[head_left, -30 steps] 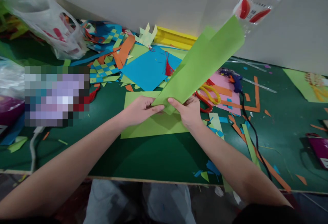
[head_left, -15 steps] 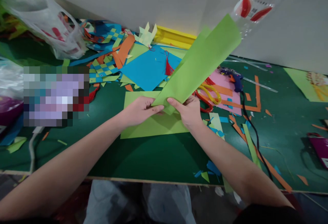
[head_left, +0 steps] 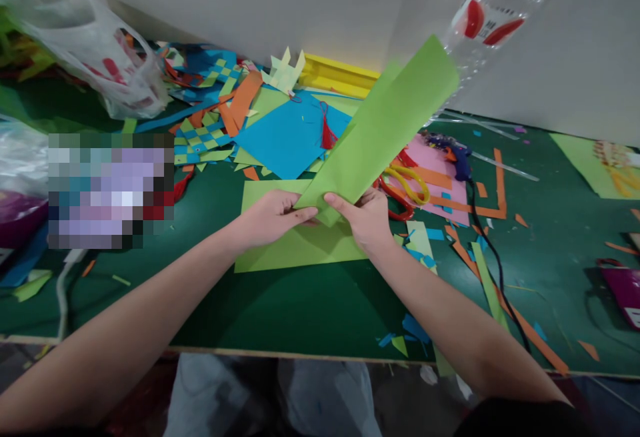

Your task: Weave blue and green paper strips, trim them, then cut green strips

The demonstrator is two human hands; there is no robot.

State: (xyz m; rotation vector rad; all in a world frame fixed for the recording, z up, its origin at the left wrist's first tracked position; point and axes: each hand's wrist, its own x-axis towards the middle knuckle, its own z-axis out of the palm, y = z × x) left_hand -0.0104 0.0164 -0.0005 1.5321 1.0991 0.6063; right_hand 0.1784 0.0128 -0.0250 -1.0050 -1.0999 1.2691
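Note:
A long folded green paper slants up to the right in both hands. My left hand pinches its lower left corner between thumb and fingers. My right hand grips the lower right edge, thumb on top and fingers behind. Beneath the hands a flat green sheet lies on the dark green table. Behind the folded paper sit a blue square sheet with a red tassel, and scissors with yellow and red handles, partly hidden.
A plastic bag and woven paper pieces are at the back left. A glue gun with a black cord lies right among orange strips. A clear bottle stands at the back. A yellow tray rests by the wall.
The top of the folded green paper has dipped slightly down and left. Both hands keep the same hold on it, and the camera view has shifted a little.

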